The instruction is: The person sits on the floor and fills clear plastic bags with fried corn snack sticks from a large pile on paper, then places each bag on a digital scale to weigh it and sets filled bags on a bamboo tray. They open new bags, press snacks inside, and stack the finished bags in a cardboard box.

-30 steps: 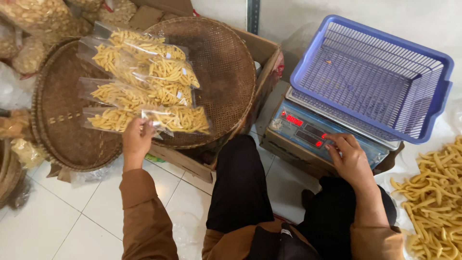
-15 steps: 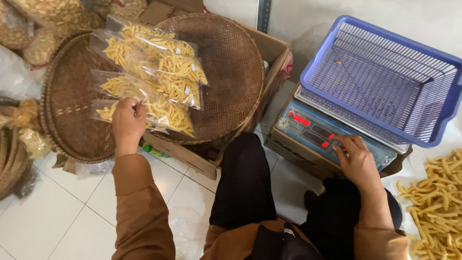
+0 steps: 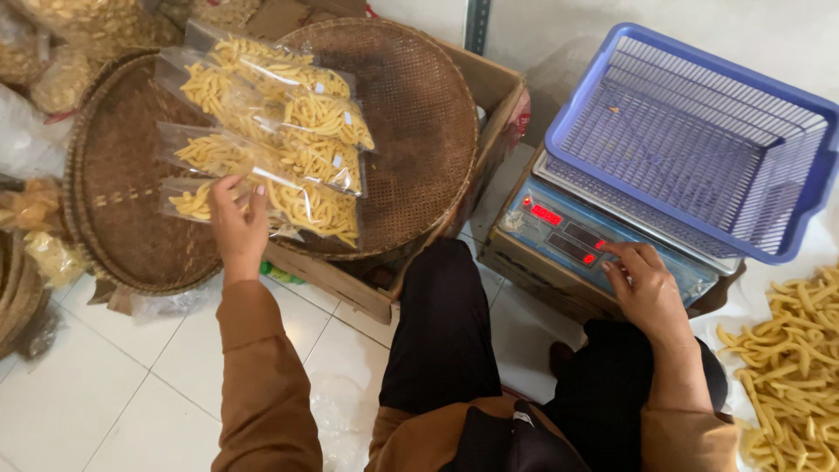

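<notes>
Snack bag [image 3: 262,201], near edge of woven tray [image 3: 131,236]: light, crinkly, fragile contents; left hand [image 3: 238,223] fingers spread flat on it; right hand [image 3: 642,284] fingers curled at scale [image 3: 603,245] buttons.

Left hand [image 3: 238,229] shifted from under near edge of nearest snack bag [image 3: 262,203] onto bag itself; fingers now spread flat over its left end, earlier pinched at bag's near edge. Right hand [image 3: 645,288] slid slightly along front panel of digital scale [image 3: 603,249]; fingertips now just right of red display, touching buttons. Head camera drifted: woven tray [image 3: 411,131] and blue basket [image 3: 699,140] sit further right in view.
</notes>
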`<state>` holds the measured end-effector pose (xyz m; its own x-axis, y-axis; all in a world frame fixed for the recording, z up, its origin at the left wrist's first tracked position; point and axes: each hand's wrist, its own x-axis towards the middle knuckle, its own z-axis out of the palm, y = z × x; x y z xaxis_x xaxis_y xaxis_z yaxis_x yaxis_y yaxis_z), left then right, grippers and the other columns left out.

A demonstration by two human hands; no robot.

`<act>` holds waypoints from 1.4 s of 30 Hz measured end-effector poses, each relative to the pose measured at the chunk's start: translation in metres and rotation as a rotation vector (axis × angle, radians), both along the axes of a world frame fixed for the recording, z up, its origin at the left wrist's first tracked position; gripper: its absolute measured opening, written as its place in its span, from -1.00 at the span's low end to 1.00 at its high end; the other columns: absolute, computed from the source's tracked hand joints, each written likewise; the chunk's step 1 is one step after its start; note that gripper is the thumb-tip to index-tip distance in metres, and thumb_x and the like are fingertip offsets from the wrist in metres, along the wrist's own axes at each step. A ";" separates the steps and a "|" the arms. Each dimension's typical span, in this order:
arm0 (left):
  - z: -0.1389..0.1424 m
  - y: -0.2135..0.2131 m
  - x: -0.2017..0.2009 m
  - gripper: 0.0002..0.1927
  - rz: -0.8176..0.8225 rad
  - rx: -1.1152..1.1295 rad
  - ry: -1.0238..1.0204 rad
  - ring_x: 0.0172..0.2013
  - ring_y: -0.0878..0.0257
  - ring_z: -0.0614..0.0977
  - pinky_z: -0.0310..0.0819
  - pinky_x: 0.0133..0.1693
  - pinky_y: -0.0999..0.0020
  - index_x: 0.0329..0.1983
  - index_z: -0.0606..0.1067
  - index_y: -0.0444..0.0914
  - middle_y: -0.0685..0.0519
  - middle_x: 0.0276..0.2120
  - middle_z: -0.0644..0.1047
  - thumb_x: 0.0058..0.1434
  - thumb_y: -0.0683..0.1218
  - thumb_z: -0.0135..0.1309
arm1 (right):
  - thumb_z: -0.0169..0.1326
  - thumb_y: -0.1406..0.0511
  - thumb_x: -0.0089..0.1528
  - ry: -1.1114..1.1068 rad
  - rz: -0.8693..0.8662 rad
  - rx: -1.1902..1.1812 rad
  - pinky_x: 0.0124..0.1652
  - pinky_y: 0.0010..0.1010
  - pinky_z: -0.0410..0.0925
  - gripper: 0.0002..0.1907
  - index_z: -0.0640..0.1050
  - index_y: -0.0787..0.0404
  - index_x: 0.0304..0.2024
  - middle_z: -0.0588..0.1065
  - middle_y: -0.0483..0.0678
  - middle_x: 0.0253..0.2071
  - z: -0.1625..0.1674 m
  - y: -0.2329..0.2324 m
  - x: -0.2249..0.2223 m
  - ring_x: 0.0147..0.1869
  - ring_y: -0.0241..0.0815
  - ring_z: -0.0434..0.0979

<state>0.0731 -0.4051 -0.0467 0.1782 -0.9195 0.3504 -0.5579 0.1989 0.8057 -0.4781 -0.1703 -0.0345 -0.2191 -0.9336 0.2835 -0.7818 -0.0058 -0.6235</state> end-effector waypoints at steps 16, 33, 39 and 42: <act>-0.044 0.036 -0.156 -0.54 0.019 -0.653 -0.157 0.49 -0.10 0.12 0.08 0.48 -0.19 0.29 0.35 -0.24 -0.21 0.43 0.04 0.65 0.19 0.02 | 0.21 0.46 0.34 0.111 -0.779 -0.226 -0.09 -0.40 0.45 -0.79 0.60 0.29 0.03 0.56 0.08 -0.02 0.020 0.272 -0.100 -0.07 -0.17 0.63; -0.008 0.165 -0.413 -0.77 -0.706 -0.757 -0.167 0.24 -0.07 0.44 0.25 0.42 -0.20 0.08 0.44 -0.30 -0.16 0.14 0.45 0.41 -0.18 0.16 | 0.23 0.32 0.27 0.361 -0.990 -0.101 -0.19 -0.27 0.45 -0.92 0.60 0.15 -0.21 0.57 0.00 -0.26 -0.144 0.454 -0.068 -0.22 -0.02 0.59; -0.010 0.173 -0.417 -0.80 -0.761 -0.668 -0.171 0.10 -0.11 0.56 0.45 0.31 -0.04 0.04 0.50 -0.31 -0.13 0.06 0.53 0.38 -0.26 0.14 | 0.22 0.39 0.32 0.260 -1.088 -0.172 -0.28 -0.27 0.42 -0.88 0.55 0.22 -0.12 0.48 0.00 -0.23 -0.143 0.412 -0.067 -0.30 -0.09 0.52; -0.012 0.176 -0.411 -0.83 -0.757 -0.561 -0.108 0.05 -0.08 0.59 0.53 0.13 0.09 0.03 0.50 -0.32 -0.13 0.03 0.54 0.40 -0.28 0.13 | 0.28 0.38 0.28 0.326 -1.128 -0.175 -0.16 -0.22 0.42 -0.85 0.56 0.18 -0.14 0.46 0.01 -0.21 -0.139 0.416 -0.077 -0.17 -0.04 0.52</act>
<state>-0.3379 -0.2295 -0.0586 -0.4556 -0.4698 0.7561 -0.1883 0.8811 0.4339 -0.5555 0.2462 -0.1738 -0.7868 -0.2020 0.5832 -0.5215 0.7229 -0.4533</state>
